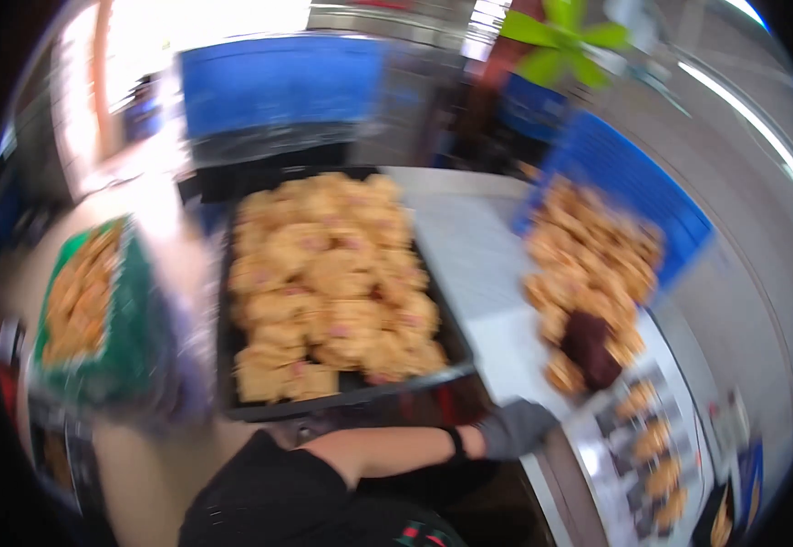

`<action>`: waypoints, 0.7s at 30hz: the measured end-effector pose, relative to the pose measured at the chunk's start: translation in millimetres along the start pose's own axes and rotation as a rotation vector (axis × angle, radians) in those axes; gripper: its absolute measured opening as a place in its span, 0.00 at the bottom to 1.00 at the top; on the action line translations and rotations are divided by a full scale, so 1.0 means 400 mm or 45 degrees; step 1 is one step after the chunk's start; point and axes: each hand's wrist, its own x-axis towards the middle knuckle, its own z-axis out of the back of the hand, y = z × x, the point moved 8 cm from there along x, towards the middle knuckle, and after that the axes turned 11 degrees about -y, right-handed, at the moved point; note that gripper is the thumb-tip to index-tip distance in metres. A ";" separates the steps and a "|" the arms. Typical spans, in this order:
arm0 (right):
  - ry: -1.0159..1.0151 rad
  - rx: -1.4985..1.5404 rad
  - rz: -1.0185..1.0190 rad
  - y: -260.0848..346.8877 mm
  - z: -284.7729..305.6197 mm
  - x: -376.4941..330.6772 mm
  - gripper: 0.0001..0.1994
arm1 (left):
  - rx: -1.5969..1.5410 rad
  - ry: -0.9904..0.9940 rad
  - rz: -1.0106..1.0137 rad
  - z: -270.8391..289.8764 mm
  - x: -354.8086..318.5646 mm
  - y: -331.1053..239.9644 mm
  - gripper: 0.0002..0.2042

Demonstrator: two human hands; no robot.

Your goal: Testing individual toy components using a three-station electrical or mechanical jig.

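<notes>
My left hand (515, 428), in a grey glove with a black band at the wrist, reaches across to the right at the edge of a white work surface (469, 246). Motion smears its fingers, so their grip cannot be made out. A pale streak lies just beyond the fingertips, too blurred to name. Close by, a dark maroon lump (590, 349) rests against a loose pile of golden-brown baked pieces (579, 251). Beside it, several similar pieces (652, 442) sit in a row on a grey metal plate (611, 456). My right hand is not in view.
A black tray (460, 365) heaped with yellowish pieces stands in front of me. To the left is a green crate (136, 337) of baked pieces in clear plastic. A tipped blue basket (679, 219) lies behind the pile. Farther back are a blue bin (282, 87) and a green-bladed fan (560, 38).
</notes>
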 end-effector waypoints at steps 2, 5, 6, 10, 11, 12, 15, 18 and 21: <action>-0.451 0.659 0.263 -0.144 0.011 0.033 0.19 | -0.062 0.085 -0.149 -0.046 0.040 -0.030 0.14; -0.157 0.509 -0.104 -0.047 0.090 -0.034 0.18 | 0.102 0.032 -0.052 -0.016 0.055 -0.051 0.13; -0.173 0.341 -0.084 0.012 0.117 -0.027 0.08 | 0.157 0.147 -0.094 -0.032 0.055 -0.024 0.17; -0.277 0.307 -0.077 0.008 0.097 -0.020 0.11 | 0.415 0.163 -0.382 -0.121 0.005 0.164 0.24; -0.290 0.328 -0.060 0.012 0.112 -0.023 0.12 | 0.381 0.256 -0.310 -0.130 0.006 0.177 0.24; -0.302 0.359 -0.063 0.004 0.133 -0.024 0.13 | 0.362 0.357 -0.239 -0.140 0.026 0.167 0.24; -0.448 0.422 0.002 0.001 0.162 -0.034 0.12 | 0.458 0.225 -0.585 -0.060 0.040 -0.061 0.16; -0.476 0.422 0.001 -0.006 0.142 -0.036 0.12 | 0.374 0.061 -0.646 -0.050 0.032 -0.071 0.19; -0.469 0.422 -0.025 -0.015 0.134 -0.048 0.12 | 0.377 0.131 -0.684 -0.064 0.030 -0.067 0.19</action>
